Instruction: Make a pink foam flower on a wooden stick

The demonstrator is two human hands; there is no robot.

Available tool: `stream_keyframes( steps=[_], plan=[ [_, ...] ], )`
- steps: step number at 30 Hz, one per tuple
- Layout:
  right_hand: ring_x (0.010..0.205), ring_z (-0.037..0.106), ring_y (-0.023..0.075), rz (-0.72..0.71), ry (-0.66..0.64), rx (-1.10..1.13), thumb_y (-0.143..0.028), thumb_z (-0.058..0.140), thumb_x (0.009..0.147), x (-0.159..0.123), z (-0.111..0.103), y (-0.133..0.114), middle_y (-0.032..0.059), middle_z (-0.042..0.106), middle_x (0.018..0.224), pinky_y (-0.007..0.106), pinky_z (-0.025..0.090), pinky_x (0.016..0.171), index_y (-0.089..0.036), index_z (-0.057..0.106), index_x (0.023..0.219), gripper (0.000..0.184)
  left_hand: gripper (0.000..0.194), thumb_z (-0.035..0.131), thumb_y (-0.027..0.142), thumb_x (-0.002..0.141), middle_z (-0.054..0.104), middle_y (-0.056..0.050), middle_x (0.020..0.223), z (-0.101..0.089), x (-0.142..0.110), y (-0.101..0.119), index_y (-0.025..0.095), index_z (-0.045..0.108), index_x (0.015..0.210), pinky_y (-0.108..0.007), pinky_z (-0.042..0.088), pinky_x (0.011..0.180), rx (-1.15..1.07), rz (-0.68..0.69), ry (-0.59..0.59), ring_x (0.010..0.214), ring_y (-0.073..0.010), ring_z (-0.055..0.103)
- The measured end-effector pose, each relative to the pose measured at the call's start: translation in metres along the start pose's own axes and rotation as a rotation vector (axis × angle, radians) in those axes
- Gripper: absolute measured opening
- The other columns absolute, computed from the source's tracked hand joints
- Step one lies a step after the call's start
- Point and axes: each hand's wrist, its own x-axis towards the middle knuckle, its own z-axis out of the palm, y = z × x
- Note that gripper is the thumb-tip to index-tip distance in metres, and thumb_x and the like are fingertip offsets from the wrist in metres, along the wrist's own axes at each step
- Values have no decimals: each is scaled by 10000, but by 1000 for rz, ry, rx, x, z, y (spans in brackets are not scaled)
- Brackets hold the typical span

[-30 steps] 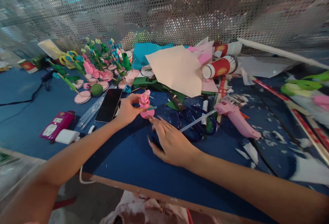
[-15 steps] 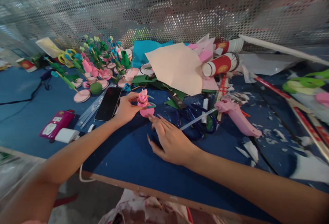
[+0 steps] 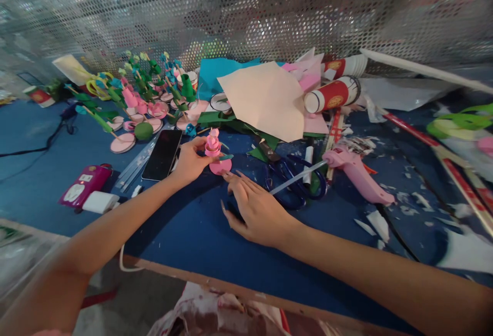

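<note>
A small pink paper flower [image 3: 213,143] in a pink cup-shaped holder stands on a round pink base [image 3: 221,166], with a blue-green leaf at its side. My left hand [image 3: 190,160] is closed on the paper flower, thumb and fingers at either side of its holder. With its fingers stretched out, my right hand [image 3: 252,205] lies low over the table; its fingertips touch the near edge of the base. Close beyond the right hand are blue-handled scissors [image 3: 287,203] and a pink glue gun [image 3: 356,171] with a clear glue stick.
A black phone [image 3: 162,155] lies left of my left hand, near a magenta device [image 3: 85,186] with a white plug. Several paper flowers on round bases crowd the back left. Behind are paper sheets [image 3: 265,99] and a red paper cup [image 3: 333,94]; paper scraps litter the right.
The pink flower has shifted slightly left and now stands more upright on its base, with my left hand still on it. My right hand has hardly moved.
</note>
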Motion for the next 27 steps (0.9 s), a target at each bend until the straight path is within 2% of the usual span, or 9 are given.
stream_keyframes(
  steps=[8,13,18,27],
  plan=[
    [1172,543,322,2,-7,17,-200,455,830,0,1,0,276,593,1155,534,449,981,-134,435,972,158,293,773,286,603,685,-49,871,0,-2,-1,153,635,824,-330,576,696,-64,15,5,774,-193,677],
    [1136,571,314,-7,14,-4,-198,468,822,0,1,0,266,615,1114,485,457,992,-127,447,932,133,284,764,237,605,675,-43,842,0,-1,-3,156,651,851,-315,580,685,-56,-14,-31,802,-199,675],
    [1139,568,321,-6,7,13,-195,465,826,0,0,0,281,608,1113,495,457,985,-124,445,926,125,273,755,253,621,684,-43,824,0,-1,-2,155,643,850,-310,581,660,-35,-24,-54,789,-203,683],
    [1134,572,312,0,1,-3,-197,471,824,0,1,0,264,617,1099,478,456,994,-123,448,923,125,280,751,266,638,696,-57,841,0,-2,-2,156,642,872,-323,557,720,37,-1,-63,827,-212,679]
  ],
)
